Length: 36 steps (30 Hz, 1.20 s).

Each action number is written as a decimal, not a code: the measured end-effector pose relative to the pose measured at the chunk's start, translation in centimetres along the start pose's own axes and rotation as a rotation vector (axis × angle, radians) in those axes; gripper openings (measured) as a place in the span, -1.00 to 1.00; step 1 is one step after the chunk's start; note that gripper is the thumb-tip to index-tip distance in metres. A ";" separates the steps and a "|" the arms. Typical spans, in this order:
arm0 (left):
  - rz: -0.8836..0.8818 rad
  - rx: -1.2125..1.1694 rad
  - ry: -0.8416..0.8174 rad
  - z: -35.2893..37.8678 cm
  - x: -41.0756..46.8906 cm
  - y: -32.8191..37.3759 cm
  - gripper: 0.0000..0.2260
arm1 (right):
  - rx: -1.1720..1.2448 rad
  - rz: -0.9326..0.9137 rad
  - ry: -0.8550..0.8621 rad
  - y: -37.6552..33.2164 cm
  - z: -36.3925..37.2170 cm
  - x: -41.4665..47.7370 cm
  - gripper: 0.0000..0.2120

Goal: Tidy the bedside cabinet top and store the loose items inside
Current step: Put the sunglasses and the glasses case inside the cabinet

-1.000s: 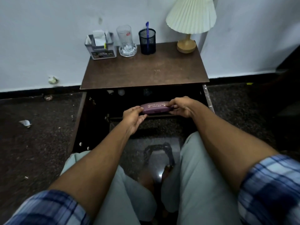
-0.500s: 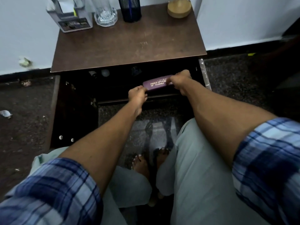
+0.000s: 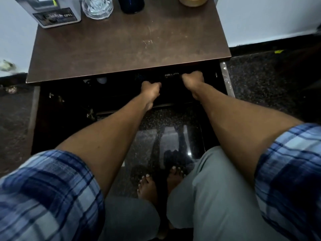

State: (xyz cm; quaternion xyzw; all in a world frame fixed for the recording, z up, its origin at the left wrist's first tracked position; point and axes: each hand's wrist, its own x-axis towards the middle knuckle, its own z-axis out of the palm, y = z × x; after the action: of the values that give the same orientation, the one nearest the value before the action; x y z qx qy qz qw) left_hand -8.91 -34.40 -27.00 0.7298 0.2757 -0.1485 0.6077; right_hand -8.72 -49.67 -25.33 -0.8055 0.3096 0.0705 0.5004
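Note:
The purple glasses case (image 3: 172,75) lies just inside the dark open cabinet, under the front edge of the brown cabinet top (image 3: 121,49). Only its pale lettering shows. My right hand (image 3: 192,80) grips the case's right end. My left hand (image 3: 150,89) is curled at its left end, and the dark hides the exact contact. Both forearms reach forward into the opening.
At the back of the top stand a grey organiser box (image 3: 57,16), a glass (image 3: 97,6), a dark pen holder (image 3: 131,4) and a lamp base (image 3: 192,0). The cabinet doors hang open, left (image 3: 33,110) and right (image 3: 225,79). Small pale items (image 3: 102,80) sit inside.
Both hands have carried the glasses case forward from in front of the cabinet into the dark opening under the top. The camera has tilted down and moved closer.

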 end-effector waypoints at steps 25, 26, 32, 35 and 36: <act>0.084 0.346 -0.176 -9.3 -4.7 -4.6 -0.79 | -0.460 -0.303 -0.149 -0.6 -2.5 -5.1 -0.78; 0.100 0.395 -0.198 -10.4 -5.2 -4.2 -0.78 | -0.476 -0.330 -0.189 -0.7 -2.7 -6.1 -0.81; 0.268 0.587 -0.157 -18.0 -9.4 -1.2 -0.76 | -0.515 -0.521 -0.154 -1.7 -4.9 -11.8 -0.89; 0.276 0.586 -0.075 -22.2 -11.9 -1.3 -0.80 | -0.531 -0.557 -0.105 -1.3 -6.6 -14.5 -0.88; 0.286 0.590 -0.046 -23.7 -12.9 -1.6 -0.82 | -0.543 -0.559 -0.097 -1.1 -7.2 -15.4 -0.88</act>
State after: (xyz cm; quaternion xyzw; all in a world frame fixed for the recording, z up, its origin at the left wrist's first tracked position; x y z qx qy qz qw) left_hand -23.04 -14.11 -16.00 0.9021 0.1018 -0.1514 0.3910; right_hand -21.81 -48.89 -14.48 -0.9576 0.0242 0.0489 0.2829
